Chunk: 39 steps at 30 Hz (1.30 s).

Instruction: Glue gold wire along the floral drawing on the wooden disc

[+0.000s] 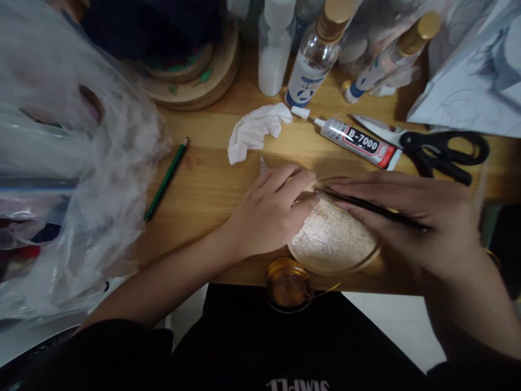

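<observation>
A round pale wooden board with a flower pattern drawn in dark lines lies at the table's front edge. My left hand grips its left side, thumb over the drawing and fingers curled near the upper rim. From the right, my right hand holds slim black tweezers, their tips meeting the board close to my left fingertips. A thin gold wire shows by my right fingers. Below the board sits a spool of golden wire with a loose end sticking out. My hands hide the board's upper part.
Beyond my hands lie a crumpled tissue, a B-7000 glue tube and black-handled scissors. Bottles stand at the back. A green pencil lies left, beside a large plastic bag. Round wooden pieces are stacked behind.
</observation>
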Motion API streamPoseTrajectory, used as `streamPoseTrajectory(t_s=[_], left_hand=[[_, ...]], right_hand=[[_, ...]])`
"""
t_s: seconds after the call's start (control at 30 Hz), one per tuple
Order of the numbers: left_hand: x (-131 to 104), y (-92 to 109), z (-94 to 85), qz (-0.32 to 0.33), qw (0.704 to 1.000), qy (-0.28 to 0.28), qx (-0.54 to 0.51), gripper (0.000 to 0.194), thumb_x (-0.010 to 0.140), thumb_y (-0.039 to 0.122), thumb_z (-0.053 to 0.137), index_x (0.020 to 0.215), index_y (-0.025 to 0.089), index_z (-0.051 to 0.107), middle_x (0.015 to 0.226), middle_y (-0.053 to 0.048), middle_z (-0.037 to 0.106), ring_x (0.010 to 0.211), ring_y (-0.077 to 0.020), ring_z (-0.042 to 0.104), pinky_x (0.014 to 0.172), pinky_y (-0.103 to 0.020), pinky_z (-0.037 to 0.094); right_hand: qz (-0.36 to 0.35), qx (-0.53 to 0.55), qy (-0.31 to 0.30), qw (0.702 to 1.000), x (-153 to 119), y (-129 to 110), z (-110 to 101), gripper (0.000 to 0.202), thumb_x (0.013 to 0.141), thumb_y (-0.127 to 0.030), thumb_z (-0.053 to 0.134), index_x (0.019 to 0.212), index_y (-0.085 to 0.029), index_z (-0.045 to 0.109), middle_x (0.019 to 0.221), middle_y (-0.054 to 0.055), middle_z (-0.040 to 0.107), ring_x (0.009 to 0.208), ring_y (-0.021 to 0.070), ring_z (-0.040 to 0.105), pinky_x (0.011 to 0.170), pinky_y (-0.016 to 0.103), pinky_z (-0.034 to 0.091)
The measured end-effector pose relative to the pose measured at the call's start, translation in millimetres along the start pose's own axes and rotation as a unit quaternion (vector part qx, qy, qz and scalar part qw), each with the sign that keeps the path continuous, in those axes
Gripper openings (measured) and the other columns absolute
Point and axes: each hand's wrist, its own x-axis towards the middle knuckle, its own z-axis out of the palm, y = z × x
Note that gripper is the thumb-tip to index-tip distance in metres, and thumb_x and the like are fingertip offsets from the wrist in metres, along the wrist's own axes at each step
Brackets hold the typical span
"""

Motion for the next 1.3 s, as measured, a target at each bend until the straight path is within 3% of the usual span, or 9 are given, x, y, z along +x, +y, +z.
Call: streamPoseTrajectory(t_s=[0.57, 1.03, 1.3], left_hand=[[1.4, 2.5, -2.9, -0.022, 0.999, -0.018, 0.02, 0.026, 0.098, 0.016, 0.045, 0.106, 0.015, 0.07, 0.125, -0.01, 0.064, 0.118, -0.0251, 0.057, 0.097, -0.044, 0.052], [1.3, 2.1, -2.2, -0.035, 0.999, -0.034, 0.015, 0.025, 0.098, 0.017, 0.046, 0.105, 0.019, 0.07, 0.129, -0.008, 0.063, 0.121, -0.024, 0.056, 0.098, -0.044, 0.051], [1.2, 3.2, -1.6, -0.026, 0.999, 0.009, 0.018, 0.025, 0.1, 0.019, 0.047, 0.1, 0.014, 0.071, 0.122, -0.011, 0.065, 0.117, -0.0262, 0.06, 0.093, -0.042, 0.051]], right_hand=[[-0.026, 0.011, -0.019, 0.999, 6.9, 8.5, 3.4, 0.021, 0.084, -0.013, 0.072, 0.105, -0.014, 0.074, 0.103, 0.009, 0.077, 0.097, 0.0133, 0.073, 0.088, 0.023, 0.058], [-0.043, 0.043, -0.062, 0.996, 16.7, 19.5, -6.1, 0.028, 0.086, -0.018, 0.071, 0.113, -0.024, 0.075, 0.109, 0.002, 0.077, 0.101, 0.0147, 0.073, 0.09, 0.025, 0.059], [0.0, 0.043, -0.024, 0.999, 13.5, 16.0, 0.2, 0.031, 0.083, -0.018, 0.074, 0.11, -0.034, 0.075, 0.104, -0.006, 0.078, 0.094, 0.0117, 0.074, 0.085, 0.025, 0.061]])
